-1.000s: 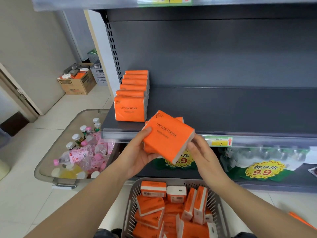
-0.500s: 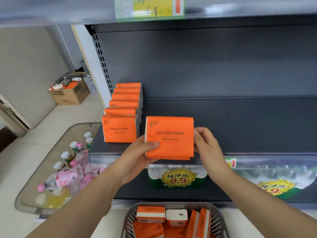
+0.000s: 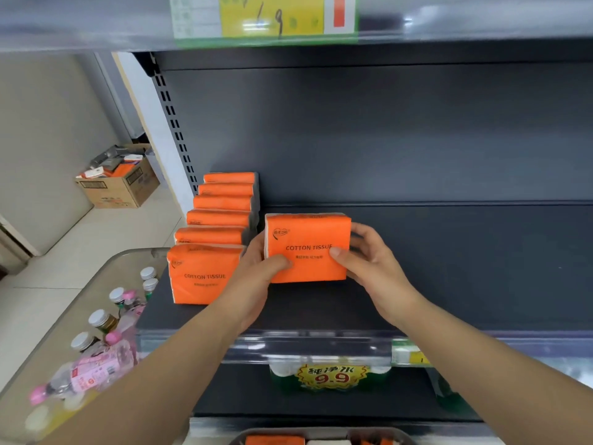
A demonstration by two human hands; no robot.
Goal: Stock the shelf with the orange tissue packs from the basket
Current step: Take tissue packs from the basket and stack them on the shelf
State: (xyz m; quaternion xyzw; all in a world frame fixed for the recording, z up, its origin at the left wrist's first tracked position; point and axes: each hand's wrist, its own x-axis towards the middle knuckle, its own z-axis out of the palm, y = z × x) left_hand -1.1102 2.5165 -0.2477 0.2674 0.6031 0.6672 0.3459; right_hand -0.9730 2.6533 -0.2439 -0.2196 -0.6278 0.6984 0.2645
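Fingers of my left hand (image 3: 256,277) and right hand (image 3: 369,261) grip the two ends of an orange tissue pack (image 3: 308,248), thumbs on the printed front (COTTON TISSUE, facing me). It stands upright, probably touching the shelf (image 3: 449,284), just right of the row of packs (image 3: 221,220). Only the basket (image 3: 321,436) rim peeks in below.

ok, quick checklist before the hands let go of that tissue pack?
1. Grip by left hand and right hand on the tissue pack: ok.
2. Pack upright, label facing out: ok.
3. Base resting on the shelf: cannot tell.
4. Apart from the row of packs on its left: ok, narrow gap.
5. Bare shelf on its right for more: ok.
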